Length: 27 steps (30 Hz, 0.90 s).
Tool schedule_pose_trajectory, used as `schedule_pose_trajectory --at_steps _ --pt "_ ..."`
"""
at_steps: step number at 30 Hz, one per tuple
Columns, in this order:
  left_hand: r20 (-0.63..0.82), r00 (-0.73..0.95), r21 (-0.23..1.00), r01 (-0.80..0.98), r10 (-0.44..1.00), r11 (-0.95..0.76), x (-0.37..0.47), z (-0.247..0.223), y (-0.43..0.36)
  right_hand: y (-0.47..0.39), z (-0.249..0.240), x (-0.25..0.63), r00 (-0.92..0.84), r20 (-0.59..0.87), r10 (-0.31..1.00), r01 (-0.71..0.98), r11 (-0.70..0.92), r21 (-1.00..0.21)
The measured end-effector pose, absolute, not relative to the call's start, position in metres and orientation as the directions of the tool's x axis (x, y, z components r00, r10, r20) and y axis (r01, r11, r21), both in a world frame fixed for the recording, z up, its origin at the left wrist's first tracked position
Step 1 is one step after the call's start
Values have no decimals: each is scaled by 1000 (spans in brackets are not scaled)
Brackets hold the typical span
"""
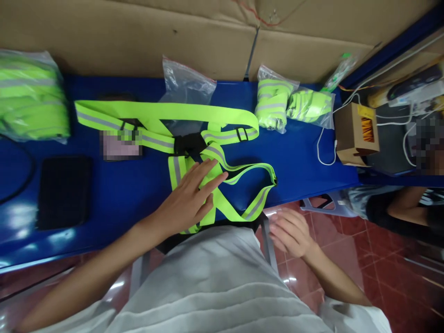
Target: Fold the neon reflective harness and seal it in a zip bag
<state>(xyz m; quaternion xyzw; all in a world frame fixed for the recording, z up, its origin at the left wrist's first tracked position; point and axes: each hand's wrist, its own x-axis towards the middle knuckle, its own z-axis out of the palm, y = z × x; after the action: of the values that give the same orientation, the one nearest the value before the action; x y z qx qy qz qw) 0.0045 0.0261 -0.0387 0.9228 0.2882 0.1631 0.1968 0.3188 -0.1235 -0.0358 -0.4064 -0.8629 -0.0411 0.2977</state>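
A neon yellow-green reflective strap vest (194, 138) with grey stripes and black buckles lies spread on the blue table (132, 185). My left hand (190, 196) lies flat on its lower straps, fingers spread, pressing them to the table. My right hand (289, 231) hovers off the table's front edge, near my body, fingers loosely apart and holding nothing. An empty clear plastic bag (185, 85) lies just beyond the vest.
A bagged stack of folded vests (31, 97) sits far left. Two bagged folded vests (291, 106) lie at right. A black flat case (64, 192), a small cardboard box (357, 134) with cables, cardboard sheets behind, another person's arm (405, 210) at right.
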Motion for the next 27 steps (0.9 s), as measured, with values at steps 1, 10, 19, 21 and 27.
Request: schedule_pose_trajectory --at_steps 1,10,19,21,27 --pt "210 774 445 468 597 -764 2 -35 25 -120 -31 322 -457 565 687 751 638 -169" --pt "315 424 326 792 849 -516 -35 -6 42 -40 19 316 -282 407 869 838 430 -337" --pt "323 276 354 852 905 -386 -59 17 100 62 17 235 -445 108 889 846 457 -275" --pt "245 432 307 814 868 -492 -57 13 109 79 6 223 -504 74 861 821 503 -269" --pt "-27 727 235 671 686 -703 -37 -13 119 119 -20 214 -688 11 725 669 641 -376"
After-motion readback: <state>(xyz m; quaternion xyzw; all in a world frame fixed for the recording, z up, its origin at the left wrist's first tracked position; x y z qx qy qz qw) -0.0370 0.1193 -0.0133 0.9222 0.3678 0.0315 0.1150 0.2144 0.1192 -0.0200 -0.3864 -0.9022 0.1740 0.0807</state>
